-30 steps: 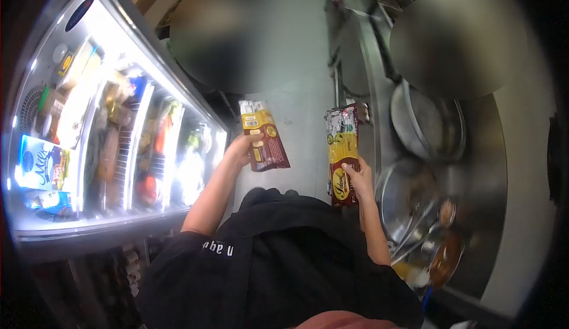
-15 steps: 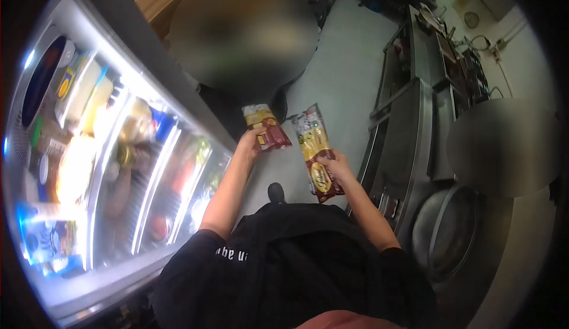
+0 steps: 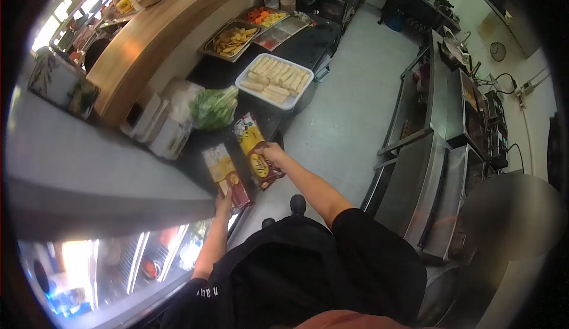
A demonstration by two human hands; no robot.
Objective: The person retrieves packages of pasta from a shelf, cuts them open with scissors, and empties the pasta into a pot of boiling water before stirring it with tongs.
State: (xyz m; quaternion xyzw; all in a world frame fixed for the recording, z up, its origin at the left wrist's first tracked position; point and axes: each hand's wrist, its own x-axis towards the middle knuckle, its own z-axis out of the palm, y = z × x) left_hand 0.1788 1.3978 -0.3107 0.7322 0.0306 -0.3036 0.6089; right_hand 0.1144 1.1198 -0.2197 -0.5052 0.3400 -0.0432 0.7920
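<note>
My left hand [image 3: 224, 203] grips the near end of a flat plastic packet [image 3: 221, 169], pale yellow at the far end and dark red at the near end. To its right, my right hand [image 3: 272, 153] holds a longer yellow-and-maroon packet [image 3: 249, 136] with an oval label. What is inside the packets I cannot make out. Both are held out by the near end of a dark counter [image 3: 207, 77]; whether they touch it I cannot tell. Just beyond lies a bundle of leafy greens [image 3: 214, 108] in clear plastic. Farther off is a white tray [image 3: 239, 83] of pale rolls.
A lit fridge [image 3: 124, 264] is at the lower left. Beyond the tray stand a metal pan [image 3: 207, 49] of yellow pieces and a compartmented container [image 3: 269, 43]. A wooden ledge [image 3: 148, 38] runs above the counter. Steel units [image 3: 409, 192] line the right, across the aisle floor [image 3: 349, 98].
My view has swung from the fridge to the counter, and the fridge interior now sits low at the left. Both packets have come with my hands and remain held.
</note>
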